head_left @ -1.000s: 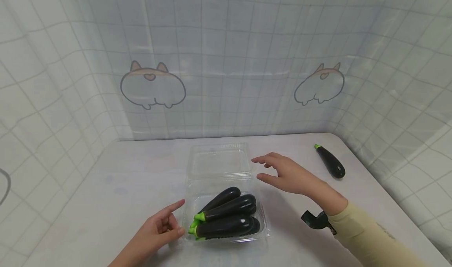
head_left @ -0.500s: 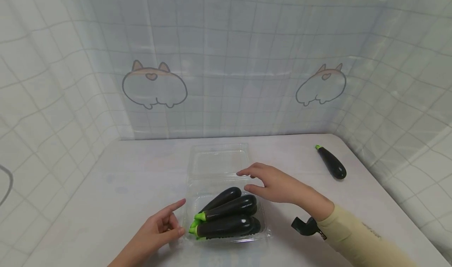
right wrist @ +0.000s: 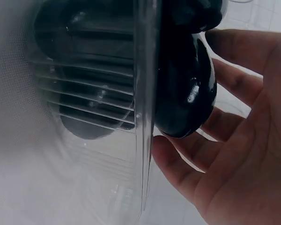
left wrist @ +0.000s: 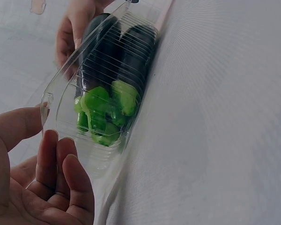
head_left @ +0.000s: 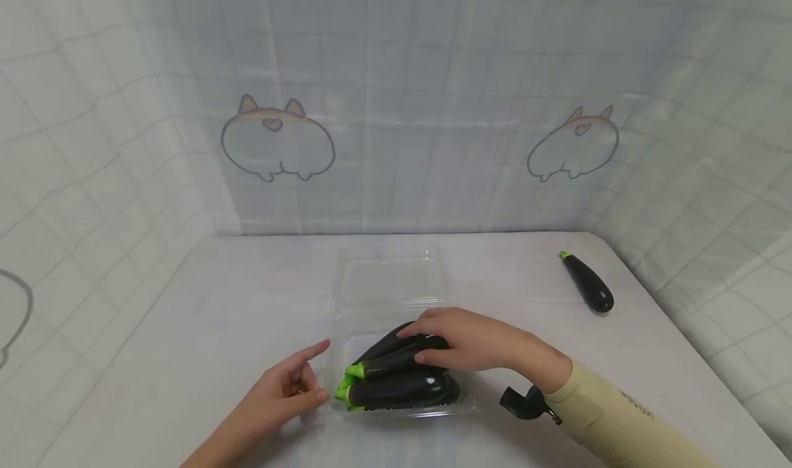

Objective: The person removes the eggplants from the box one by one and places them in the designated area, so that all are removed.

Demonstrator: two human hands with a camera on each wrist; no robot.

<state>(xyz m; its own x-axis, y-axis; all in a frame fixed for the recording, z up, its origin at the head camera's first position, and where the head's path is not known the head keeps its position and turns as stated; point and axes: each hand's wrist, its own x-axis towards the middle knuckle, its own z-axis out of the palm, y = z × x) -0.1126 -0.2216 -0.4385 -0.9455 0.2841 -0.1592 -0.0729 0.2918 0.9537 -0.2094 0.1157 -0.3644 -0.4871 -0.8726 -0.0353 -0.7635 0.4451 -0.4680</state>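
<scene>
Several dark eggplants with green stems lie in a clear plastic clamshell box [head_left: 470, 407], its lid [head_left: 390, 279] laid back behind it. My right hand [head_left: 476, 341] reaches over the box from the right and grips the rounded end of an upper eggplant [head_left: 396, 363]; its fingers show round that eggplant [right wrist: 187, 93] in the right wrist view. At the box's left edge is my left hand [head_left: 284, 385], forefinger and thumb spread apart and fingertips right at the rim. Stem ends [left wrist: 98, 108] show through the ribbed wall in the left wrist view.
One more eggplant [head_left: 588, 282] lies apart on the white table [head_left: 247, 303], at the back right. A pale curtain [head_left: 396, 145] with grid lines and cartoon prints stands around the table. A dark strap piece [head_left: 526, 405] sticks out by the right sleeve.
My right hand has come down and to the left, from over the lid's right side onto the eggplants in the box. My left hand stays at the box's edge.
</scene>
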